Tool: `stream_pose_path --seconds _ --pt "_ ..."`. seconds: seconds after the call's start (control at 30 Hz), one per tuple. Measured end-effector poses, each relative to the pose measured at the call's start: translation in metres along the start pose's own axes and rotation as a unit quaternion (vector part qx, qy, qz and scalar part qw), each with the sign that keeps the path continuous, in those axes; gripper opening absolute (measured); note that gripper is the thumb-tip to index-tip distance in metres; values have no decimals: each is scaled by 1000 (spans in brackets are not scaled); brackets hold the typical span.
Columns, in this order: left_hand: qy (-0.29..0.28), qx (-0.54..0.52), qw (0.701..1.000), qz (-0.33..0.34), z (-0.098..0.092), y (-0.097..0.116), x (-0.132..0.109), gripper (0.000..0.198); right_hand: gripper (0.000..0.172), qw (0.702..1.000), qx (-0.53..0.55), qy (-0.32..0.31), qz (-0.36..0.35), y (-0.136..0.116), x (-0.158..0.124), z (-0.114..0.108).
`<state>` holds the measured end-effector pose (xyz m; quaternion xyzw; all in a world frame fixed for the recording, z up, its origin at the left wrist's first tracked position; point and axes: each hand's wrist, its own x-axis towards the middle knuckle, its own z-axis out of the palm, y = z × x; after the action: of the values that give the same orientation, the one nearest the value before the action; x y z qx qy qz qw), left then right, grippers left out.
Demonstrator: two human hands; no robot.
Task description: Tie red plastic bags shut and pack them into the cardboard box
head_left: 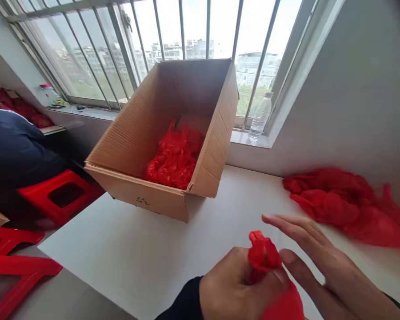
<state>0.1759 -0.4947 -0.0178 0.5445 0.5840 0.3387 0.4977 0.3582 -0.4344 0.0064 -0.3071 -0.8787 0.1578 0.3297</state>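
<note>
My left hand (242, 284) is closed around a bunched red bag (265, 253), whose gathered top sticks up above the thumb while more red material hangs below. Just to its right, my right hand (320, 262) is held with fingers stretched out and apart, its thumb close to the red bag. Farther off, an open cardboard box (150, 195) stands tilted on the white table (146, 249), with crumpled red bags (176, 155) inside. A heap of red mesh-like material (346, 200) lies at the right, by the wall.
A clear bottle (262, 115) stands on the window sill behind the box. Barred windows line the back. At the left a person in dark clothing (20, 146) sits near red plastic stools (63, 195). The table's left edge runs diagonally towards the bottom.
</note>
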Motion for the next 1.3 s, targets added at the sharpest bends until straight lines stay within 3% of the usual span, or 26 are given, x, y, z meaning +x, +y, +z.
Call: stream_pose_path --seconds 0.1,0.2,0.27,0.37,0.5,0.57,0.67,0.7,0.77,0.83,0.93,1.0,1.07,1.2,1.3 --pt "-111 -86 990 31 -14 6 7 39 20 992 86 -67 57 5 9 -5" --pt "-165 -171 971 11 -21 4 20 42 13 979 151 -59 119 12 9 -5" --pt "-170 -214 962 -19 -22 1 27 45 14 973 166 -46 157 14 4 -4" --pt "-141 -291 945 -56 -20 -3 34 47 12 967 197 -47 152 10 -6 -1" --pt "-114 -331 937 -6 -19 -5 36 26 12 964 224 -86 115 7 -15 5" --pt "-117 -297 947 28 -20 -5 35 13 23 962 224 -114 102 13 -16 12" --pt "-128 -233 963 53 -21 -5 31 5 71 956 242 -146 75 27 -14 25" --pt "-126 -207 968 63 -21 -5 30 6 75 953 252 -150 76 32 -13 29" --pt "-88 -130 983 96 -19 -6 29 11 61 946 273 -145 102 38 -11 35" --pt "-5 -19 987 161 -15 -10 28 18 44 937 289 -135 141 40 -10 38" --pt "117 120 946 277 -8 -21 28 27 38 915 337 -146 168 38 -11 40" --pt "166 161 917 326 -6 -28 29 29 39 895 377 -149 186 37 -13 44" --pt "187 180 901 347 -5 -34 29 31 38 877 409 -145 208 38 -14 47" --pt "158 213 889 375 -9 -40 27 42 31 842 473 -166 196 43 -14 51" --pt "152 228 884 379 -11 -43 24 48 27 843 467 -167 208 45 -15 51"
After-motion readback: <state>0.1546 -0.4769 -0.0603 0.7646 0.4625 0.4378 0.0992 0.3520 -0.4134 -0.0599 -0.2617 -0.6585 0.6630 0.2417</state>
